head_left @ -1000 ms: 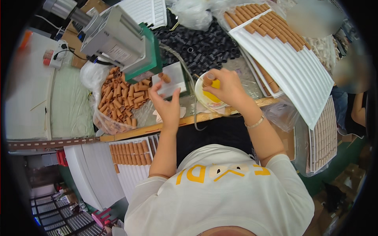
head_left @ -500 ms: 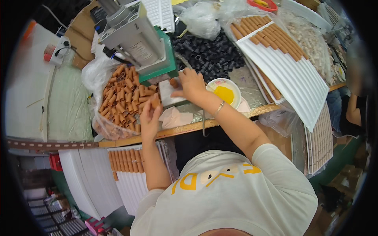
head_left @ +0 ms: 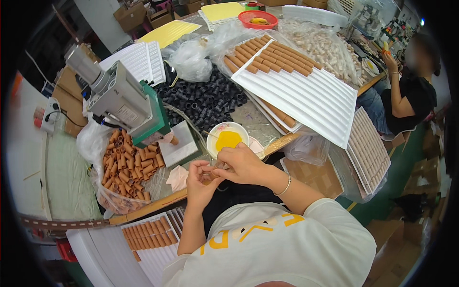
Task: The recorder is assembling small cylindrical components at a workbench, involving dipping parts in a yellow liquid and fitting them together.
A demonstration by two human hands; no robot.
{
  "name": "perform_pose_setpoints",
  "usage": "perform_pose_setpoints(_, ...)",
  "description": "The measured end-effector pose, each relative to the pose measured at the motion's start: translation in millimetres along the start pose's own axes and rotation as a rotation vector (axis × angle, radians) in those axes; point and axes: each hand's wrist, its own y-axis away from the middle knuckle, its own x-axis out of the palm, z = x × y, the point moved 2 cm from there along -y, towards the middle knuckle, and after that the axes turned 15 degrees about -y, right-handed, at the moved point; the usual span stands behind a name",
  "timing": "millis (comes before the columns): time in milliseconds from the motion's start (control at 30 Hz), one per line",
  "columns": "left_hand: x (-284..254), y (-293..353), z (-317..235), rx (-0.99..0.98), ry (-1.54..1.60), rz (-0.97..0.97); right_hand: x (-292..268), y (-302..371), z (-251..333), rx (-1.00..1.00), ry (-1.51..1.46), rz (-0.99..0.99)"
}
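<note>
My left hand (head_left: 200, 185) is closed on a short brown tube (head_left: 207, 181), only partly visible between its fingers. Touching it is my right hand (head_left: 243, 164), whose fingers pinch together at the tube; what they hold is hidden. Both hands meet at the table's front edge, just below a white bowl (head_left: 211, 149) of yellow liquid (head_left: 228, 139) with a thin stick in it. To the left of the bowl stands a grey press (head_left: 125, 103) with a green frame. Under it, another brown tube (head_left: 174, 140) sits by a pale metal block (head_left: 183, 144).
A plastic bag of loose brown tubes (head_left: 125, 167) lies left of the press. Black fittings (head_left: 203, 98) are heaped behind it. White ridged trays (head_left: 315, 98) carrying brown tubes overhang the edge at right. A co-worker (head_left: 406, 98) sits at far right. Another tray (head_left: 153, 265) is below the table.
My right hand has left the metal block under the press and joined my left hand in front of the bowl. My left hand has come away from the brown tube pile. The view has swung right.
</note>
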Motion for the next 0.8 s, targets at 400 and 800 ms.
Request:
perform_pose_setpoints(400,-22,4,-8,0.142,-0.744,-0.491,-33,1,-40,0.284,-0.045,-0.105)
perform_pose_setpoints(800,-181,47,41,-0.338,-1.440,-0.768,-51,-50,-183,0.502,0.600,-0.270)
